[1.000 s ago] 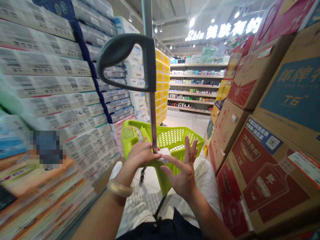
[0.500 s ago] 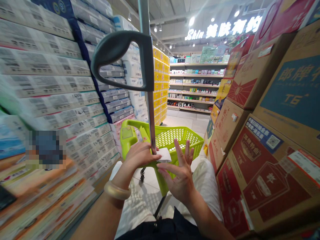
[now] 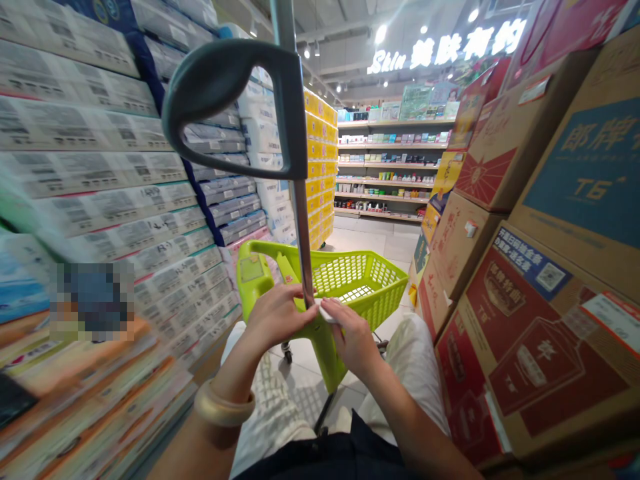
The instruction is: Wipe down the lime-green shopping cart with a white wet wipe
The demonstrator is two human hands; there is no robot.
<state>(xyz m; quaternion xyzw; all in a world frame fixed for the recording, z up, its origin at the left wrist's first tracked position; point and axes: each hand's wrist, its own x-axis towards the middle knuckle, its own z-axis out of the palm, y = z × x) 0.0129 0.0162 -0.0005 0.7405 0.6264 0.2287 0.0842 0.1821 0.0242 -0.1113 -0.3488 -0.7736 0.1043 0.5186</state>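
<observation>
A lime-green shopping basket on wheels (image 3: 370,283) stands on the tiled floor in front of my knees. Its grey pull handle (image 3: 225,73) rises on a metal pole (image 3: 301,240) right in front of the camera. My left hand (image 3: 277,317), with a pale bangle on the wrist, is closed beside the base of the pole. My right hand (image 3: 353,337) is closed too, and its fingertips pinch a small white paper (image 3: 330,312) that both hands hold against the basket's near rim.
Stacked packs of tissue paper (image 3: 115,187) wall the left side of the aisle. Red and brown cardboard cartons (image 3: 540,267) are piled on the right. Shelves of small goods (image 3: 390,173) stand at the far end, past open tiled floor.
My right hand was spread open beside the paper; it has come in and closed on it. The handle has swung slightly closer and left in view.
</observation>
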